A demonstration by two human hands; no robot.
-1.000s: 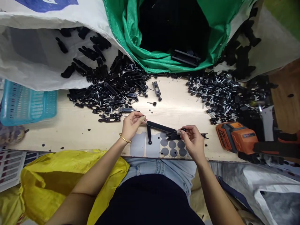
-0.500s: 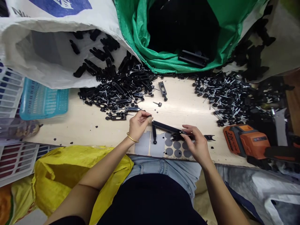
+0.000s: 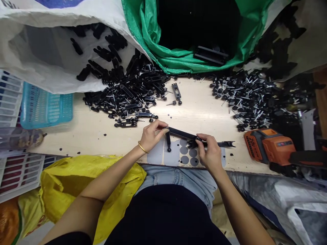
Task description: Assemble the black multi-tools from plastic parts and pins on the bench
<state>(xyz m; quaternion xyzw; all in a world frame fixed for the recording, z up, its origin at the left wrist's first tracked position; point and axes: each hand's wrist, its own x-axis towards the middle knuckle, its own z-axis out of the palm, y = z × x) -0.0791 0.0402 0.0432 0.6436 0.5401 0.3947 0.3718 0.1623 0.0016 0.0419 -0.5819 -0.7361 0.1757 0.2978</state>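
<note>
My left hand (image 3: 152, 136), with a gold bangle at the wrist, pinches the left end of a long black plastic bar (image 3: 182, 133). At the bar's other end, the fingers of my right hand (image 3: 211, 153) are closed on it. The bar tilts slightly down to the right above the table. Below its left end is a short black arm with a round tip (image 3: 168, 143); my fingers hide whether the two are joined. Behind my right hand lies a black piece with a forked end (image 3: 227, 144), partly covered.
Black links (image 3: 133, 92) are heaped at the left, black-headed screws (image 3: 245, 98) at the right. An orange power tool (image 3: 276, 146) lies at right. A white sack (image 3: 63, 83), green sack (image 3: 176, 64) and blue basket (image 3: 47, 109) stand around; a yellow bag (image 3: 76, 170) hangs in front.
My left fingers have closed over the bar's left end, where a small gap with a metal glint showed before. My right hand has shifted slightly left. The view has tilted a little.
</note>
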